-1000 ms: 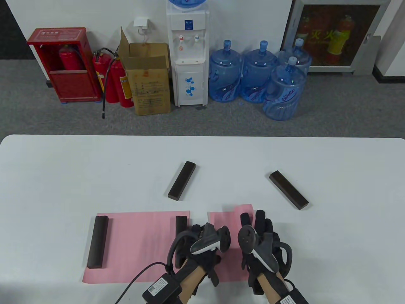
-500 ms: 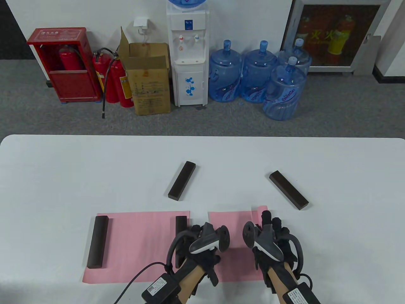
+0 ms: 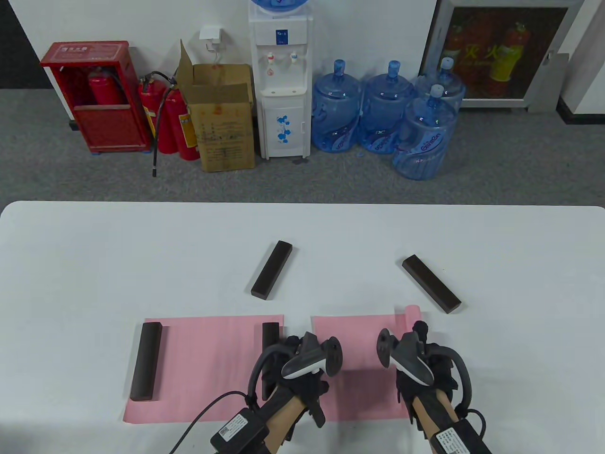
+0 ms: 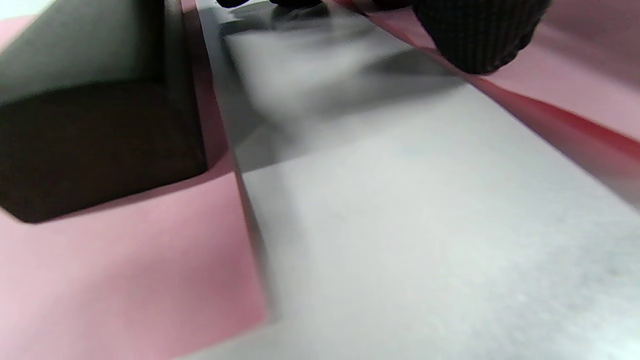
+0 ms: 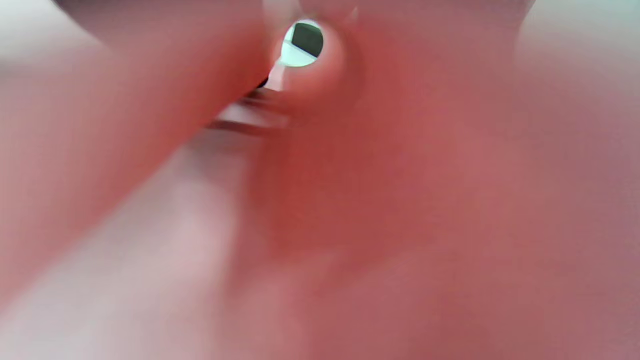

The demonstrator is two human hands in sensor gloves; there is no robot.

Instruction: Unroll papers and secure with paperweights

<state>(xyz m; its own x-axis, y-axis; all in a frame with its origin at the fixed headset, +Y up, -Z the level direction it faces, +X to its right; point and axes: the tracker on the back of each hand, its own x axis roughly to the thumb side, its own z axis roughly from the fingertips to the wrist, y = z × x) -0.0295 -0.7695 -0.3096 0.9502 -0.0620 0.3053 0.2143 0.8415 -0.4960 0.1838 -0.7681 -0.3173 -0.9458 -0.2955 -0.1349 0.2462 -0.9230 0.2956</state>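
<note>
A second pink paper (image 3: 354, 347) lies partly unrolled at the front centre, its rolled end (image 3: 412, 313) on the right. My left hand (image 3: 294, 344) presses down its left edge; a gloved fingertip (image 4: 480, 35) rests on that edge. My right hand (image 3: 419, 330) rests with fingers stretched on the roll, which fills the right wrist view (image 5: 320, 190) as a pink blur. Two dark paperweights lie loose behind, one at the centre (image 3: 272, 276) and one at the right (image 3: 431, 290).
The first pink paper (image 3: 203, 369) lies flat at the front left under two paperweights, one at its left end (image 3: 146, 362) and one at its right end (image 3: 270, 331), close beside my left hand. The white table (image 3: 520, 283) has bare surface around.
My right hand has moved to the right with the roll, and more of the second paper lies flat. My left hand has stayed on the paper's left edge.
</note>
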